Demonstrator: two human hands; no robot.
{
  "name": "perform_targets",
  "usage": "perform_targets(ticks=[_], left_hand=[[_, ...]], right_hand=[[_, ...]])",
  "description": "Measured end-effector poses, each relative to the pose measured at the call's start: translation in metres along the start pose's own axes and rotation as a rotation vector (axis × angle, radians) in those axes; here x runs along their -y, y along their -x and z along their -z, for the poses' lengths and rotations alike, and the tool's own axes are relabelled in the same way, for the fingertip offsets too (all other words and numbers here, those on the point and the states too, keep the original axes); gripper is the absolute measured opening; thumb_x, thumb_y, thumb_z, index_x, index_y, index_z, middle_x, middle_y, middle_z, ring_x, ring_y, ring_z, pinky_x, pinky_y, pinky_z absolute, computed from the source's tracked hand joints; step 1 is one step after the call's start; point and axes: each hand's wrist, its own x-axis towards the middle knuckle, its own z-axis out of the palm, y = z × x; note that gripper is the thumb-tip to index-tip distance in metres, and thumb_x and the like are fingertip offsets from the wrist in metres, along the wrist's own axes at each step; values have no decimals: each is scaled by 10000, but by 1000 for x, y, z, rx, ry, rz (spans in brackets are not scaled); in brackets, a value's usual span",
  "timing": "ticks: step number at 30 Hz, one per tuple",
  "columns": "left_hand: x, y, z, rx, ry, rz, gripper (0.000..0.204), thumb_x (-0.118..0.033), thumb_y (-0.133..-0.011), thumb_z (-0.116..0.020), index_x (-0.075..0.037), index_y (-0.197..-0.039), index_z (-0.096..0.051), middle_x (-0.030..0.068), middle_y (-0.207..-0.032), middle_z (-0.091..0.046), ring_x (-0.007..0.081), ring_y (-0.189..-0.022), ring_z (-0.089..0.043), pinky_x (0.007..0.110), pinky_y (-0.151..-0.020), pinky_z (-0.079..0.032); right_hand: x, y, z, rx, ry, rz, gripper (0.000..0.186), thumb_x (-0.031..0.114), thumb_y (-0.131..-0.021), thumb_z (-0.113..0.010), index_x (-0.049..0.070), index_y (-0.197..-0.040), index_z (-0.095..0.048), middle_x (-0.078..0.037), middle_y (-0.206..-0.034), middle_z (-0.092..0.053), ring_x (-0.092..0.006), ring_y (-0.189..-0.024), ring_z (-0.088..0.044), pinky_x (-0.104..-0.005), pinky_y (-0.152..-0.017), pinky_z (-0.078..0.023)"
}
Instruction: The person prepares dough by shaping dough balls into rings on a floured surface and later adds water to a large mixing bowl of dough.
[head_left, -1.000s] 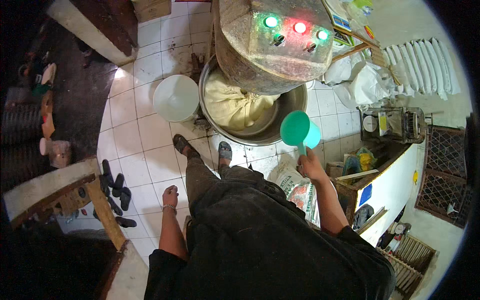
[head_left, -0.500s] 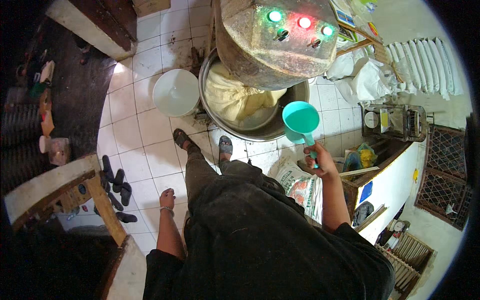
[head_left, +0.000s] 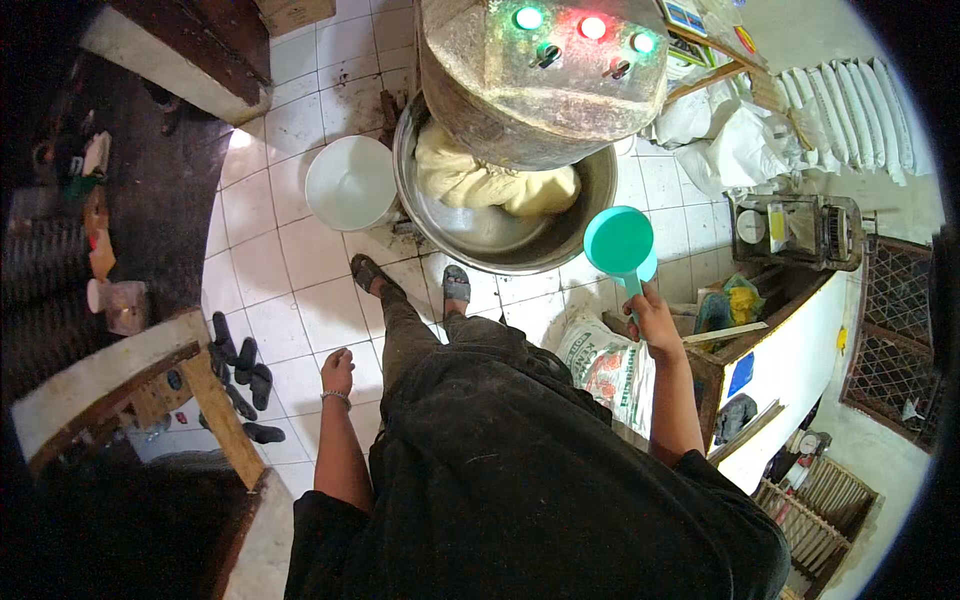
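My right hand [head_left: 653, 318] is closed around the handle of a turquoise plastic water dipper [head_left: 619, 240], held just right of a large steel mixer bowl [head_left: 553, 258]. Its inside shows, and I cannot make out any water in it. A thick mass of pale dough [head_left: 470, 183] lies in the bowl, partly hidden under the mixer head [head_left: 560, 100], where green and red lamps are lit. My left hand [head_left: 338, 372] hangs low at my side over the tiles, empty, its fingers loosely bent and touching nothing.
A white bucket [head_left: 350, 185] stands left of the bowl. By my right leg is a printed sack [head_left: 608, 365], beside a wooden-edged counter [head_left: 770, 355]. Dark slippers [head_left: 245, 360] lie on the tiled floor at left, near a wooden frame [head_left: 215, 415]. White packs [head_left: 845, 115] line the right wall.
The dipper in my right hand has moved slightly right, away from the bowl. The dough has shifted and bunched up, baring more of the bowl's bottom. My left hand has risen slightly.
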Motion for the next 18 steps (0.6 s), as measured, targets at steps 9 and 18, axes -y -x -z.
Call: perform_targets(ticks=[9, 18], left_hand=[[47, 1, 18, -30, -34, 52, 372, -318, -935, -663, -66, -1208, -630, 74, -1018, -700, 177, -837, -687, 258, -479, -445], [49, 20, 13, -58, 5, 155, 394, -246, -946, -650, 45, -1208, -610, 135, -1015, -685, 204, -875, -670, 328, -783, -580]], right_hand=[[3, -13, -1, -12, 26, 17, 430, 141, -946, -484, 17, -1357, -481, -54, -776, -569, -88, -447, -452, -270, -400, -352], [3, -7, -2, -4, 14, 18, 472, 142, -937, -496, 1, -1385, -445, -49, -752, -555, -84, -440, -445, -264, -399, -347]])
